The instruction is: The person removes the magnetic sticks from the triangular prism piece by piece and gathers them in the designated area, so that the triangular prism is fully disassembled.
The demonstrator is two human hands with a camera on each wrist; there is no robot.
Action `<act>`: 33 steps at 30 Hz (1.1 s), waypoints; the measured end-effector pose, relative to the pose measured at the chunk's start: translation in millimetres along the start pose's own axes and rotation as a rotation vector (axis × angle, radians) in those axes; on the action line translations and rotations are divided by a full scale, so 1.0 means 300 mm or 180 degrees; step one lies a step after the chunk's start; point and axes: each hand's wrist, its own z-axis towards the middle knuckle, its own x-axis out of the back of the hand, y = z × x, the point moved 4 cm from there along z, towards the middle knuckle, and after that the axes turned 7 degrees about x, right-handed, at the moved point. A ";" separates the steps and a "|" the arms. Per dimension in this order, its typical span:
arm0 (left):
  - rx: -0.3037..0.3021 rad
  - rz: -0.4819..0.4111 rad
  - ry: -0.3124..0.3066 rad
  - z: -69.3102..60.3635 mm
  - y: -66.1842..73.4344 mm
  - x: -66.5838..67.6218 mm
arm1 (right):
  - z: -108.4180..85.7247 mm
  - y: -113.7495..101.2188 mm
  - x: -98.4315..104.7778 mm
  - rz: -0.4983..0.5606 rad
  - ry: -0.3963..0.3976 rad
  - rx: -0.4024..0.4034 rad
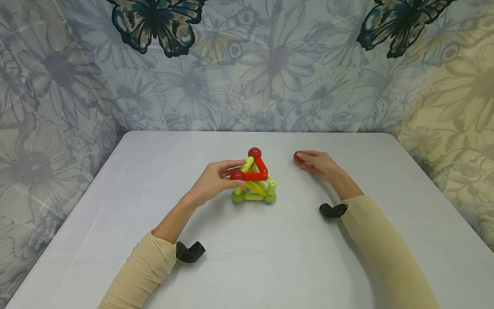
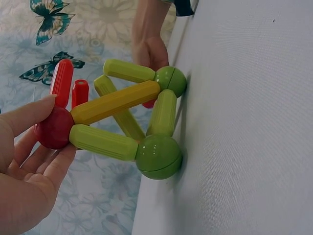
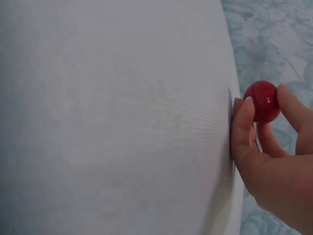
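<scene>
A structure of magnetic rods and balls stands on the table left of my right hand. Green balls (image 2: 159, 156) sit at its base, joined by light green rods (image 1: 253, 196) and a yellow rod (image 2: 117, 102). Higher up are red rods (image 1: 256, 176) and a red ball (image 1: 254, 152) at the top. My left hand (image 1: 212, 180) grips another red ball (image 2: 55, 128) on the structure's left side, between thumb and fingers. Apart from the structure, my right hand (image 1: 320, 165) pinches a loose red ball (image 3: 262, 101) close to the tabletop. The structure's far side is partly hidden.
The white table (image 1: 270, 262) reaches back to a wall with flower-patterned covering (image 1: 231, 86) and butterfly figures (image 1: 158, 25). A black curved piece sticks out at each wrist, the left one (image 1: 190, 252) and the right one (image 1: 332, 210).
</scene>
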 end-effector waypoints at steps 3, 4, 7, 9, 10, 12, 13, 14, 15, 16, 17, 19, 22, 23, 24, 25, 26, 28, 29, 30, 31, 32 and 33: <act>0.0002 -0.0039 -0.0013 0.000 -0.001 -0.003 | 0.024 -0.006 0.003 -0.0116 0.0152 -0.0069; 0.0001 -0.0064 -0.0022 0.000 -0.001 -0.004 | 0.031 -0.009 0.003 -0.0184 0.0191 -0.0087; -0.0016 -0.0116 -0.0049 0.000 -0.001 -0.006 | 0.048 -0.018 0.002 -0.0368 0.0269 -0.0112; -0.0030 -0.0121 -0.0059 0.000 0.001 -0.008 | 0.060 -0.025 0.000 -0.0499 0.0330 -0.0103; -0.0040 -0.0124 -0.0063 0.000 0.002 -0.008 | 0.066 -0.027 0.000 -0.0529 0.0364 -0.0099; -0.0062 -0.0116 -0.0070 0.000 0.003 -0.010 | 0.078 -0.031 -0.001 -0.0555 0.0431 -0.0088; -0.0068 -0.0114 -0.0074 0.000 0.003 -0.011 | 0.083 -0.033 -0.002 -0.0560 0.0469 -0.0080; -0.0072 -0.0108 -0.0075 0.001 0.002 -0.012 | 0.088 -0.034 -0.003 -0.0557 0.0508 -0.0074; -0.0077 -0.0110 -0.0077 0.001 0.001 -0.012 | 0.094 -0.034 -0.003 -0.0549 0.0532 -0.0065; -0.0082 -0.0113 -0.0078 0.001 -0.001 -0.012 | 0.098 -0.034 -0.005 -0.0531 0.0542 -0.0055; -0.0079 -0.0110 -0.0077 0.001 -0.002 -0.012 | 0.103 -0.034 -0.005 -0.0520 0.0553 -0.0040; -0.0071 -0.0100 -0.0068 0.000 -0.003 -0.011 | 0.112 -0.033 -0.009 -0.0534 0.0544 0.0000; -0.0062 -0.0097 -0.0058 -0.003 -0.001 -0.012 | 0.121 -0.031 -0.016 -0.0601 0.0559 0.0009; -0.0060 -0.0090 -0.0056 -0.004 0.000 -0.013 | 0.123 -0.030 -0.017 -0.0638 0.0575 0.0004; -0.0057 -0.0085 -0.0054 -0.005 0.001 -0.013 | 0.124 -0.030 -0.019 -0.0668 0.0597 -0.0006; -0.0057 -0.0080 -0.0053 -0.006 0.003 -0.014 | 0.125 -0.030 -0.020 -0.0692 0.0618 -0.0016; -0.0061 -0.0077 -0.0054 -0.006 0.003 -0.014 | 0.125 -0.030 -0.021 -0.0734 0.0637 -0.0025; -0.0060 -0.0073 -0.0051 -0.007 0.004 -0.014 | 0.126 -0.030 -0.022 -0.0798 0.0654 -0.0036; -0.0059 -0.0066 -0.0047 -0.007 0.005 -0.014 | 0.125 -0.030 -0.023 -0.0820 0.0652 -0.0034; -0.0060 -0.0067 -0.0049 -0.006 0.005 -0.013 | 0.126 -0.029 -0.023 -0.0840 0.0651 -0.0033; -0.0060 -0.0065 -0.0048 -0.006 0.005 -0.013 | 0.126 -0.029 -0.023 -0.0869 0.0644 -0.0027; -0.0060 -0.0063 -0.0047 -0.006 0.004 -0.013 | 0.126 -0.029 -0.024 -0.0893 0.0638 -0.0021; -0.0054 -0.0057 -0.0043 -0.005 0.005 -0.012 | 0.126 -0.030 -0.024 -0.0912 0.0636 -0.0016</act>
